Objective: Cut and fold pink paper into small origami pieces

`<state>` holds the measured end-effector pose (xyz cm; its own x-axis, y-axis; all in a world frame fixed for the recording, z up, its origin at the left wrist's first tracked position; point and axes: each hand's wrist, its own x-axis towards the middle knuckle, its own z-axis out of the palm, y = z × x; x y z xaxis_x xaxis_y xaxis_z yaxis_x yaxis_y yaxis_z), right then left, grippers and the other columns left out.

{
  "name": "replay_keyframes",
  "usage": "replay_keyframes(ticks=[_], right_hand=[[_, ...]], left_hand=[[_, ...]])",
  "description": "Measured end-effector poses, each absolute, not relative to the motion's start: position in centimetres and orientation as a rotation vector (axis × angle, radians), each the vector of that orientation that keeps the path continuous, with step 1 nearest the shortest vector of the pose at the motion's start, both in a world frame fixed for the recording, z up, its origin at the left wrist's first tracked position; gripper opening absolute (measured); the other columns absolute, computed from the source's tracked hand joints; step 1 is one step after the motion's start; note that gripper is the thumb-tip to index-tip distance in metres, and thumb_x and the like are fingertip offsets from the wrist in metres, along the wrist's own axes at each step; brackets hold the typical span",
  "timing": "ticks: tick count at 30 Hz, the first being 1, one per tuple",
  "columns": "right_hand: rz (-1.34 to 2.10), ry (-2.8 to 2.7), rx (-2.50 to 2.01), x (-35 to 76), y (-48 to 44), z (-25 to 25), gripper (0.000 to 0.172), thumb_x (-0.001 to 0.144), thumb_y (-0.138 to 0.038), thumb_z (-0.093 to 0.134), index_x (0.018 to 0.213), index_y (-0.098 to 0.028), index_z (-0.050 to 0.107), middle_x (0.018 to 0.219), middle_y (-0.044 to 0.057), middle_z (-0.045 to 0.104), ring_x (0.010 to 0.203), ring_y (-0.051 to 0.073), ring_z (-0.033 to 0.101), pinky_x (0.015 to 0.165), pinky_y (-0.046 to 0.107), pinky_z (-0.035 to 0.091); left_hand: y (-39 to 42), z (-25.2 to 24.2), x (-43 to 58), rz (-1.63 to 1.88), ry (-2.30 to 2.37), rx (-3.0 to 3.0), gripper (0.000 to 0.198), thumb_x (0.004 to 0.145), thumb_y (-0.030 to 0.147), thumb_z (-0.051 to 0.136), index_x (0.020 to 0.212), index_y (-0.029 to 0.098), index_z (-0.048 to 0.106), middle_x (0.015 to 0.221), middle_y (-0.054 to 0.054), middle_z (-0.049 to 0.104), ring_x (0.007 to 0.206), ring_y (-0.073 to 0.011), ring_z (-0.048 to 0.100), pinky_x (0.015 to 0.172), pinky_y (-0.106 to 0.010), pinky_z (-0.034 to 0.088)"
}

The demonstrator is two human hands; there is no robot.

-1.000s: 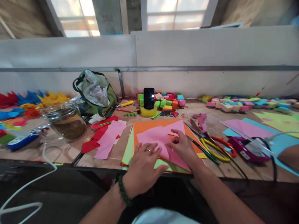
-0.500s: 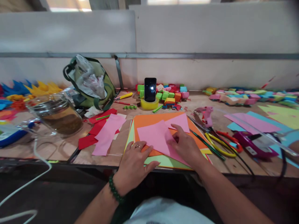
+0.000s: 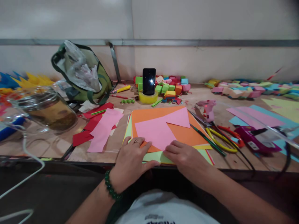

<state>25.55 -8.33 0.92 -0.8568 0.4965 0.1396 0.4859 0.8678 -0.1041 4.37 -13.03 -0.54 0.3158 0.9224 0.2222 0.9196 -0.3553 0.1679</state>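
A pink sheet of paper (image 3: 154, 133) lies over an orange sheet (image 3: 144, 114), with pale green paper (image 3: 155, 156) showing below. My left hand (image 3: 130, 160) rests with fingers spread at the sheet's lower left edge, a ring on one finger and green beads at the wrist. My right hand (image 3: 188, 157) has its fingers held together and bent on the pink paper's lower right edge; its thumb is hidden. A smaller pink piece (image 3: 178, 117) touches the upper right of the sheet. Right of the stack lie a dark green pencil-like stick (image 3: 207, 140) and yellow-handled scissors (image 3: 220, 143).
A phone (image 3: 149, 81) stands in a yellow tape roll (image 3: 148, 98) before colourful paper blocks (image 3: 169, 88). A pink glue gun (image 3: 207, 110) and a purple tool (image 3: 257, 140) are at right. Pink strips (image 3: 105, 129), a glass jar (image 3: 50, 110) and a green bag (image 3: 102, 81) stand left.
My right hand has moved down and left from the sheet's middle to its lower edge. The pink sheet now lies flatter. My left hand stays put; the view has tilted down.
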Motion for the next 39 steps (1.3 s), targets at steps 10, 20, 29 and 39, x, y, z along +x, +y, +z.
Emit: replay_keyframes(ticks=[10, 20, 29, 39], right_hand=[[0.040, -2.694, -0.829, 32.2, -11.5, 0.8, 0.036, 0.086, 0.002, 0.036, 0.088, -0.016, 0.068, 0.078, 0.007, 0.067, 0.074, 0.017, 0.057, 0.065, 0.028, 0.048], [0.091, -2.645, -0.733, 27.2, -9.9, -0.4, 0.031, 0.084, -0.003, 0.044, 0.103, -0.013, 0.066, 0.092, 0.010, 0.069, 0.085, 0.020, 0.059, 0.073, 0.033, 0.054], [0.107, -2.573, -0.675, 30.9, -9.6, -1.5, 0.042, 0.080, -0.001, 0.041, 0.103, -0.025, 0.066, 0.090, 0.005, 0.070, 0.081, 0.017, 0.064, 0.068, 0.026, 0.055], [0.110, -2.518, -0.816, 31.6, -10.6, -0.8, 0.044, 0.076, 0.004, 0.037, 0.088, -0.024, 0.070, 0.082, 0.003, 0.072, 0.073, 0.014, 0.064, 0.062, 0.023, 0.053]], left_hand=[[-13.1, -0.4, 4.5, 0.347, 1.771, 2.600, 0.064, 0.082, 0.067, 0.046, 0.127, 0.024, 0.056, 0.118, -0.015, 0.060, 0.108, -0.0298, 0.055, 0.094, -0.047, 0.037], [-13.5, -0.2, 6.8, 0.256, 1.858, 2.596, 0.088, 0.072, 0.080, 0.036, 0.136, 0.021, 0.049, 0.112, -0.019, 0.057, 0.105, -0.0352, 0.049, 0.089, -0.050, 0.039], [-13.8, -1.0, 5.1, 0.371, 1.951, 2.415, 0.080, 0.080, 0.074, 0.034, 0.136, 0.018, 0.046, 0.128, -0.014, 0.054, 0.118, -0.0311, 0.045, 0.102, -0.050, 0.031], [-14.5, -1.3, 4.6, 0.428, 2.042, 2.466, 0.072, 0.083, 0.069, 0.038, 0.129, 0.016, 0.054, 0.128, -0.015, 0.057, 0.117, -0.0307, 0.047, 0.102, -0.050, 0.032]])
